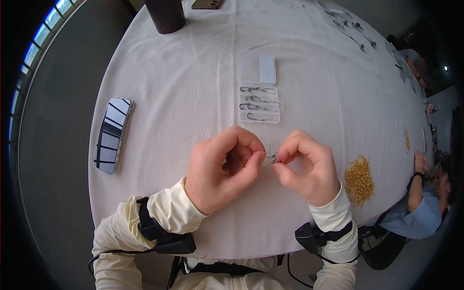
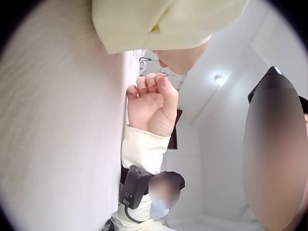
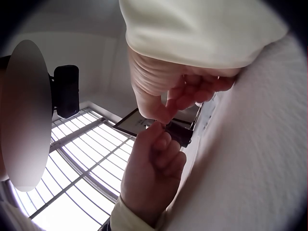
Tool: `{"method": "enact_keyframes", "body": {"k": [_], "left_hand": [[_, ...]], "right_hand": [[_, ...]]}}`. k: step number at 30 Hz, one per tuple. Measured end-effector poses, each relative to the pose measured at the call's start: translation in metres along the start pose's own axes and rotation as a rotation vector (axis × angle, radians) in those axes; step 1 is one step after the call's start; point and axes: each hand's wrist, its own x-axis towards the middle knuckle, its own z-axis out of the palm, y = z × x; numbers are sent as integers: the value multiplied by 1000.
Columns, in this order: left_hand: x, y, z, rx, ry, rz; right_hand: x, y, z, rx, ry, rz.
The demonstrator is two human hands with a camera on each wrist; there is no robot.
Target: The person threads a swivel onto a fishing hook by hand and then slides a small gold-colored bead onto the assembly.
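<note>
Both hands meet above the cloth, near its front edge. The left hand (image 1: pixel 224 169) pinches a thin metal piece (image 1: pixel 268 155) between thumb and forefinger, and small gold bits show inside its curled fingers. From the other side the right hand (image 1: pixel 309 169) pinches a small dark wire loop (image 1: pixel 274 160) with thumb and forefinger. The fingertips of the two hands are close together. In the left wrist view the right hand (image 2: pixel 153 106) has its other fingers curled. The right wrist view shows the left hand (image 3: pixel 154 173) meeting the right at the fingertips; the small parts are hidden there.
Beyond the hands lies a clear compartment box (image 1: pixel 259 120) with dark wire pieces. A pile of gold pieces (image 1: pixel 359 181) is right of the right hand. A phone (image 1: pixel 113 135) lies at left, a dark cup (image 1: pixel 166 17) at the back. Another person (image 1: pixel 415 212) sits at far right.
</note>
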Motion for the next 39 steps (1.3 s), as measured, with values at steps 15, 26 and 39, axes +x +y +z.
{"method": "enact_keyframes", "body": {"k": [15, 26, 39], "left_hand": [[0, -9, 6, -124, -33, 26], [0, -11, 5, -223, -71, -62], [3, -6, 1, -485, -54, -171]], "right_hand": [[0, -4, 4, -97, 29, -58], [2, -7, 5, -212, 39, -139], [-1, -3, 11, 64, 33, 3]]}}
